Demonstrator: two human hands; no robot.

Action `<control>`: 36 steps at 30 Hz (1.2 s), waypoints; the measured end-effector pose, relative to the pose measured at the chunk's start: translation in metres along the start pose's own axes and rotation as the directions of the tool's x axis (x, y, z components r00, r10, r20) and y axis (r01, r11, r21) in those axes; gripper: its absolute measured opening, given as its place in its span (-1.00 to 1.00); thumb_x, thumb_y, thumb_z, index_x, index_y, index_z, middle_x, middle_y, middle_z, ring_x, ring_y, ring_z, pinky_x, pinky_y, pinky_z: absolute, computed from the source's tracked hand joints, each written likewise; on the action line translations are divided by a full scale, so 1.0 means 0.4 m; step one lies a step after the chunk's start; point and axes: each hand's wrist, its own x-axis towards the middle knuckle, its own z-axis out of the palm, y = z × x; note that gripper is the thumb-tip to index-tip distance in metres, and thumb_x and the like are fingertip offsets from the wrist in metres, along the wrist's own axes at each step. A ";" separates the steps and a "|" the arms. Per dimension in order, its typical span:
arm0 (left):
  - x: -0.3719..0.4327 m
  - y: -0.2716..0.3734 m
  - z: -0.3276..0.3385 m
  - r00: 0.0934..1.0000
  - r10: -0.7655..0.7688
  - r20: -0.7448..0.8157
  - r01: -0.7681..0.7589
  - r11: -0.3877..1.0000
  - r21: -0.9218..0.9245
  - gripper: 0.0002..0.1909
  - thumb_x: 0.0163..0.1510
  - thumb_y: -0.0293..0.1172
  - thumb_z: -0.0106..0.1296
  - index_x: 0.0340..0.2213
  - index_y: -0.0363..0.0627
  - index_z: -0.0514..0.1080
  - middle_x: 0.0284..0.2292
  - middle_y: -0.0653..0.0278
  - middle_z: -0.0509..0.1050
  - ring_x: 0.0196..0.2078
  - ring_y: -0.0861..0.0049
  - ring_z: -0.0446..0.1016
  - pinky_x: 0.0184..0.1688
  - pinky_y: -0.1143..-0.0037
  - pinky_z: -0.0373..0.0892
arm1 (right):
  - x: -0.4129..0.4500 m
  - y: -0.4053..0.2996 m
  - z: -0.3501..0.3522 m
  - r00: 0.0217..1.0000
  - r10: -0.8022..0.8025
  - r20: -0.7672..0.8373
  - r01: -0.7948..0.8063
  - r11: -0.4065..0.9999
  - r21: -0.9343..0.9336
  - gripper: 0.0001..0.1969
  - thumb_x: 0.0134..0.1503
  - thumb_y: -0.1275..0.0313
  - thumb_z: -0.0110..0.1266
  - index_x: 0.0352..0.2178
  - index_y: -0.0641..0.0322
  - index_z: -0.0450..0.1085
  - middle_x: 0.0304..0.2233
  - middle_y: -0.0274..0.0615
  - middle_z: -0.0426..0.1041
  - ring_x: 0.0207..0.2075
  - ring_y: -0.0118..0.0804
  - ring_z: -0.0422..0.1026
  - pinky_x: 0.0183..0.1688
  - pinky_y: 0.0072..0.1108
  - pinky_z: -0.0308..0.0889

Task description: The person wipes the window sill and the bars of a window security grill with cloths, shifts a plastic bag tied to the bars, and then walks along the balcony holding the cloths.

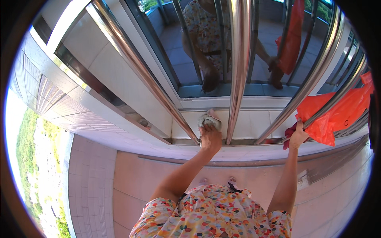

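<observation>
My left hand (pixel 210 138) reaches between two metal window bars and presses a crumpled pale cloth (pixel 212 119) onto the white tiled sill (pixel 248 125). My fingers lie over the cloth's near side. At the right, my right hand (pixel 298 136) is closed around a metal bar (pixel 323 110) near its foot. A dark red cloth (pixel 288 137) shows beside and under that hand; whether the fingers hold it too is hard to tell. A red plastic bag (pixel 348 110) hangs around the bars just right of that hand.
Upright metal bars (pixel 238 74) stand in front of a dark window pane (pixel 205 65) that mirrors a person and the bag. A metal bottom rail (pixel 244 142) runs along the sill's edge. Below lies a tiled floor (pixel 143 175); a low tiled wall (pixel 89 178) stands at the left.
</observation>
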 end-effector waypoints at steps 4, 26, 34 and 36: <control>-0.047 -0.001 0.007 0.985 0.127 -0.120 -0.150 0.966 -0.209 -0.58 -0.06 -0.28 -0.18 -0.29 -0.48 0.27 -0.25 -0.29 0.27 -0.19 -0.06 0.26 -0.04 0.22 0.05 | -0.006 -0.034 0.006 0.999 -0.007 -0.038 0.006 0.999 -0.034 -0.66 -0.15 0.52 0.05 -0.29 0.46 0.22 -0.29 -0.10 0.31 -0.29 -0.19 0.27 -0.19 -0.50 0.14; -0.102 -0.021 -0.005 0.980 0.182 -0.087 -0.201 0.898 -0.390 -0.54 -0.05 -0.28 -0.16 -0.13 -0.30 0.18 -0.07 -0.10 0.15 -0.01 0.00 0.09 0.02 0.19 -0.04 | -0.007 -0.020 0.011 0.997 -0.047 -0.067 0.045 0.999 -0.025 -0.73 -0.12 0.51 0.03 -0.34 0.45 0.26 -0.36 -0.15 0.35 -0.35 -0.26 0.30 -0.24 -0.52 0.17; 0.064 -0.027 0.002 0.991 0.128 -0.027 -0.130 0.940 -0.315 -0.56 -0.01 -0.21 -0.25 -0.09 -0.15 0.17 -0.01 0.08 0.11 0.06 0.11 0.01 0.05 0.21 -0.09 | -0.003 -0.012 0.007 1.000 0.014 -0.004 -0.014 0.999 0.032 -0.77 -0.12 0.53 0.00 -0.37 0.45 0.27 -0.41 -0.17 0.37 -0.39 -0.31 0.30 -0.28 -0.54 0.18; 0.088 -0.020 -0.016 0.996 0.064 0.059 -0.041 0.944 -0.328 -0.56 0.01 -0.20 -0.30 -0.08 -0.13 0.16 -0.01 0.07 0.10 0.06 0.13 0.00 0.05 0.21 -0.09 | -0.006 -0.031 0.016 1.000 -0.001 -0.031 0.002 1.000 0.026 -0.78 -0.12 0.53 0.00 -0.38 0.45 0.28 -0.42 -0.18 0.37 -0.40 -0.31 0.30 -0.28 -0.54 0.18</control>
